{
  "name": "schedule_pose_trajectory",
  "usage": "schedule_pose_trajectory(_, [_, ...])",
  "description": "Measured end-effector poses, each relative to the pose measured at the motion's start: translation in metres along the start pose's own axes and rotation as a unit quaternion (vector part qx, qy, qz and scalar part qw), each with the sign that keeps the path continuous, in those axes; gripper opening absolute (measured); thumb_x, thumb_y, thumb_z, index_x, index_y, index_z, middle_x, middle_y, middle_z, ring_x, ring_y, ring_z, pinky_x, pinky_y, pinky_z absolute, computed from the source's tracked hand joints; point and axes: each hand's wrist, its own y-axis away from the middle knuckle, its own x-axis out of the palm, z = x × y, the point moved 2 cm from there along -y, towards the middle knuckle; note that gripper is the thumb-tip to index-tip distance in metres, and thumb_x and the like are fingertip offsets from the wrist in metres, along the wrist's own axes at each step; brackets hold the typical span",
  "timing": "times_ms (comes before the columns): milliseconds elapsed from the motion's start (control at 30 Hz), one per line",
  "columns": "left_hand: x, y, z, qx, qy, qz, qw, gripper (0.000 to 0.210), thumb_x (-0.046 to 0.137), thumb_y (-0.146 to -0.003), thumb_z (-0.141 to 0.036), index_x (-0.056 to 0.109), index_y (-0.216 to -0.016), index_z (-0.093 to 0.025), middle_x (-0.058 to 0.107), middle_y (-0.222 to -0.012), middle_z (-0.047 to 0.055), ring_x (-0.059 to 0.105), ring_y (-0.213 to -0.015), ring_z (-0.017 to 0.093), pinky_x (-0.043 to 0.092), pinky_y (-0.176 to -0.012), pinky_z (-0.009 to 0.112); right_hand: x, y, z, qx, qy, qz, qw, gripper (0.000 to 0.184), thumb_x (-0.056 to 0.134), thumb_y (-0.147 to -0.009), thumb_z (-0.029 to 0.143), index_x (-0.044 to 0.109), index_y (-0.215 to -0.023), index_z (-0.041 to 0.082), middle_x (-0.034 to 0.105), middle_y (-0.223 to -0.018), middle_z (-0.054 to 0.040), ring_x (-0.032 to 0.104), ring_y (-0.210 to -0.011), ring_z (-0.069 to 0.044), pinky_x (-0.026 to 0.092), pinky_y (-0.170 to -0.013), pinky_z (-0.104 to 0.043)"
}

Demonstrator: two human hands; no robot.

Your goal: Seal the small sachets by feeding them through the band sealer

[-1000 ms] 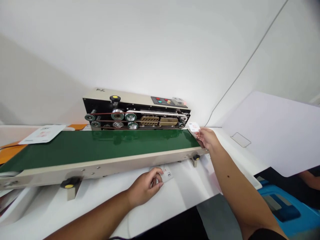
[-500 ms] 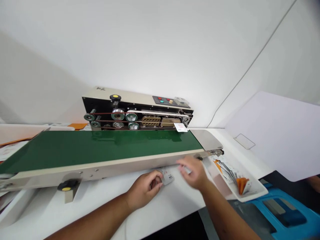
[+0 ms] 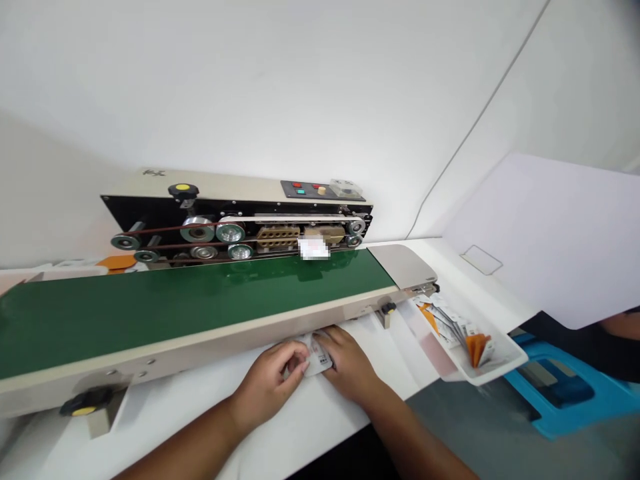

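A small whitish flat packet (image 3: 317, 360) with dark and reddish print is between my hands, just in front of the conveyor's side rail. My left hand (image 3: 277, 373) is closed on its left side, thumb against the curled fingers. My right hand (image 3: 347, 363) grips the right side, its fingertips partly hidden behind the packet. Beyond them stands a band sealing machine (image 3: 250, 208) with rollers, belts and brass blocks. Another white packet (image 3: 314, 248), blurred by pixels, sits upright at its sealing slot, above the green conveyor belt (image 3: 200, 303).
A white bin (image 3: 500, 373) with several grey, white and orange packets stands at the right. Black knobs (image 3: 86, 402) stick out below the conveyor. Behind the bin are a blue stool (image 3: 575, 400), a white board (image 3: 560, 233) and part of another person's arm (image 3: 623, 327).
My right hand has come left onto the packet that my left hand holds. The packet at the sealing machine has moved left along it. The camera view has shifted.
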Motion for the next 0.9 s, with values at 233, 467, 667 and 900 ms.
schedule_pose_trajectory(233, [0.004,0.0,-0.002,0.058,-0.092,0.073,0.991,0.067,0.08,-0.083,-0.033,0.054,-0.145,-0.033,0.056,-0.151,0.009,0.051,-0.138,0.034,0.044,-0.114,0.053,-0.003,0.003,0.002,-0.09,-0.06,-0.052,0.993,0.052,0.065,-0.076,0.007,0.07,-0.124,0.027,0.063,-0.137,-0.0079,0.057,-0.124,-0.028,0.047,-0.107,-0.044])
schedule_pose_trajectory(467, [0.004,0.001,0.002,0.079,-0.086,0.015,0.993,0.035,0.062,-0.098,-0.026,0.063,-0.133,-0.029,0.071,-0.129,0.007,0.064,-0.121,0.026,0.051,-0.106,0.041,-0.005,0.013,-0.005,-0.103,-0.216,-0.131,0.962,0.028,0.056,-0.093,0.013,0.072,-0.111,0.027,0.073,-0.107,-0.0066,0.069,-0.098,-0.022,0.057,-0.088,-0.036])
schedule_pose_trajectory(667, [-0.003,0.001,-0.002,0.05,-0.063,-0.038,0.996,0.018,0.054,-0.103,-0.028,0.071,-0.107,-0.026,0.076,-0.095,0.002,0.071,-0.085,0.019,0.055,-0.078,0.027,0.005,0.022,-0.023,0.068,-0.345,-0.114,0.929,0.03,0.069,-0.09,0.034,0.066,-0.118,0.023,0.071,-0.087,-0.0024,0.066,-0.069,-0.016,0.057,-0.062,-0.026])
schedule_pose_trajectory(900, [-0.009,0.001,-0.007,0.009,-0.022,-0.113,0.993,0.019,0.054,-0.1,-0.026,0.073,-0.101,-0.024,0.076,-0.092,0.002,0.07,-0.083,0.018,0.055,-0.077,0.025,0.006,0.028,-0.021,-0.004,-0.334,-0.107,0.936,0.048,0.064,-0.094,0.032,0.056,-0.14,0.024,0.072,-0.092,-0.0046,0.067,-0.078,-0.018,0.058,-0.073,-0.031])
